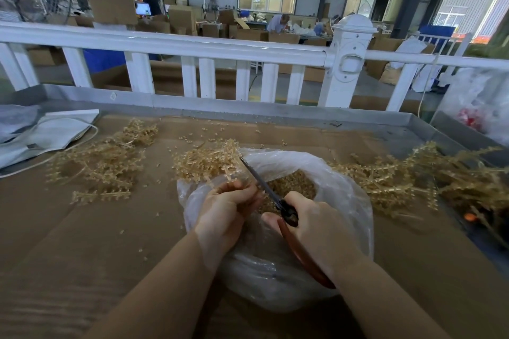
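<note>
Trimming a tan sprue strip [230, 172] over the open clear bag [347, 201]. The strip sits at the bag's far-left rim, its near end buried in the left hand [225, 209], fingers curled round it.

Handling, judged by look: very light, thin and springy. The small nubs on its side branches would likely snap or shed if bent hard. Best hold is on the central spine, close to the cut and off the nubs, so it doesn't whip when the blade bites.

The right hand [316, 226] is wrapped round the red-brown handles of the scissors [264, 187]. The blades look nearly closed and point up-left past the left fingers, beside the strip. Cut bits [292, 184] fill the bag under the blades.

More strips lie heaped on the bench [82, 242]:
- middle pile [203, 159], at the bag's far rim
- left pile [102, 162]
- right pile [399, 176], the largest

Stray bits dot the cardboard cover.
</note>
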Tool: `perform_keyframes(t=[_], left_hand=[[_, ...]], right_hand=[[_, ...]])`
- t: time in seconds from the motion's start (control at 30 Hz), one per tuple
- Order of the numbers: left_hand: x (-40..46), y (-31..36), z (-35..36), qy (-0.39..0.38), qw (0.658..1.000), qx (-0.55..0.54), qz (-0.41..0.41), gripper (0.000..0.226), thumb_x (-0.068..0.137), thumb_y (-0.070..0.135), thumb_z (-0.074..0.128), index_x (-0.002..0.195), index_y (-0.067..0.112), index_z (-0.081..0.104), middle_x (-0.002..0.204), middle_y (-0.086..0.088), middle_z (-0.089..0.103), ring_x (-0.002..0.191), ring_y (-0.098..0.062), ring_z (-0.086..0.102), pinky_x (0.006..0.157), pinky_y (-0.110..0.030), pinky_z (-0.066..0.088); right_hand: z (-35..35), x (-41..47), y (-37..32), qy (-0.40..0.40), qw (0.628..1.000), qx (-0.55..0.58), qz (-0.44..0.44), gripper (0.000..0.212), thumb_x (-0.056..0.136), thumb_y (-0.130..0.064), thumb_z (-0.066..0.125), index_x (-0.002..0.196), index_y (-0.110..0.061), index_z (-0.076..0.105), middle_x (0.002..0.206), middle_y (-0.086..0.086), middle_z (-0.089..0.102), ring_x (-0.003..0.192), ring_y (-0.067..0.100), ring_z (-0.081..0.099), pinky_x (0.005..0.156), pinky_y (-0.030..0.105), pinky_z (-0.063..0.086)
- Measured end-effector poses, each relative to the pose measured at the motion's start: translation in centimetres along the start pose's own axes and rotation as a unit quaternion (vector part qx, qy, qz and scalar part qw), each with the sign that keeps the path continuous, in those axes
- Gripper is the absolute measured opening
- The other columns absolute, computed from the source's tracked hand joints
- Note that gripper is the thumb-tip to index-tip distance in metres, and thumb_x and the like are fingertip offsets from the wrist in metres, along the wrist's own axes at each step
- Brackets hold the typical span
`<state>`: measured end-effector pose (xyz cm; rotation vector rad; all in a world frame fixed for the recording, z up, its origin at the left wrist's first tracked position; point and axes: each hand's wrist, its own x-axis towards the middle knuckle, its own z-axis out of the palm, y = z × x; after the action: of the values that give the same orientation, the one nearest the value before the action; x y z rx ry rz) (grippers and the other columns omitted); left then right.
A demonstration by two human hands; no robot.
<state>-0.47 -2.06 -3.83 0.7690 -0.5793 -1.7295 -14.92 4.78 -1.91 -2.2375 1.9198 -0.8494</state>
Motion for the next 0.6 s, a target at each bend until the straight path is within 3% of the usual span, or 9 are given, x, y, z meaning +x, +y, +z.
perform_keyframes(t=[0.1, 0.27, 0.4, 0.47, 0.6], left_hand=[[-0.10, 0.02, -0.01, 0.000, 1.000, -0.019, 0.000, 0.023, 0.067, 0.000, 0.068, 0.084, 0.005, 0.054, 0.074, -0.010, 0.062, 0.066, -0.018, 0.066, 0.060, -0.028, 0.058], [-0.30, -0.13, 0.47, 0.026, 0.999, -0.027, 0.020, 0.025, 0.081, -0.012, 0.059, 0.071, 0.010, 0.050, 0.068, -0.009, 0.060, 0.057, -0.015, 0.063, 0.054, -0.024, 0.056], [-0.42, 0.00, 0.47, 0.025, 0.999, -0.012, 0.025, 0.024, 0.082, -0.013, 0.056, 0.094, 0.008, 0.059, 0.073, -0.008, 0.064, 0.062, -0.016, 0.064, 0.061, -0.026, 0.055], [-0.36, 0.04, 0.46, 0.031, 0.999, -0.016, 0.021, 0.019, 0.083, -0.008, 0.057, 0.091, 0.009, 0.061, 0.070, -0.005, 0.065, 0.062, -0.014, 0.064, 0.065, -0.026, 0.052], [-0.27, 0.14, 0.43, 0.039, 0.999, -0.036, 0.008, 0.009, 0.083, 0.001, 0.062, 0.078, 0.008, 0.062, 0.067, -0.004, 0.064, 0.060, -0.014, 0.064, 0.057, -0.023, 0.056]], right_hand=[[0.05, -0.12, 0.03, 0.003, 1.000, 0.014, 0.000, 0.034, 0.085, -0.063, 0.052, 0.075, -0.031, 0.044, 0.056, -0.013, 0.047, 0.052, -0.003, 0.047, 0.051, 0.011, 0.037], [-0.13, -0.13, 0.01, 0.011, 0.999, 0.042, 0.014, 0.036, 0.082, -0.063, 0.056, 0.072, -0.031, 0.045, 0.057, -0.010, 0.051, 0.056, 0.000, 0.052, 0.053, 0.012, 0.037], [-0.31, -0.35, -0.03, -0.005, 0.999, 0.045, 0.009, 0.034, 0.083, -0.062, 0.056, 0.072, -0.033, 0.041, 0.057, -0.010, 0.050, 0.067, -0.008, 0.053, 0.058, 0.009, 0.038], [-0.34, -0.48, -0.08, -0.009, 0.999, 0.034, 0.003, 0.034, 0.083, -0.062, 0.056, 0.073, -0.033, 0.040, 0.056, -0.011, 0.049, 0.064, -0.007, 0.053, 0.054, 0.011, 0.038], [-0.31, -0.60, -0.18, -0.001, 1.000, 0.028, -0.005, 0.033, 0.083, -0.062, 0.055, 0.078, -0.032, 0.043, 0.056, -0.014, 0.049, 0.062, -0.008, 0.053, 0.053, 0.010, 0.038]])
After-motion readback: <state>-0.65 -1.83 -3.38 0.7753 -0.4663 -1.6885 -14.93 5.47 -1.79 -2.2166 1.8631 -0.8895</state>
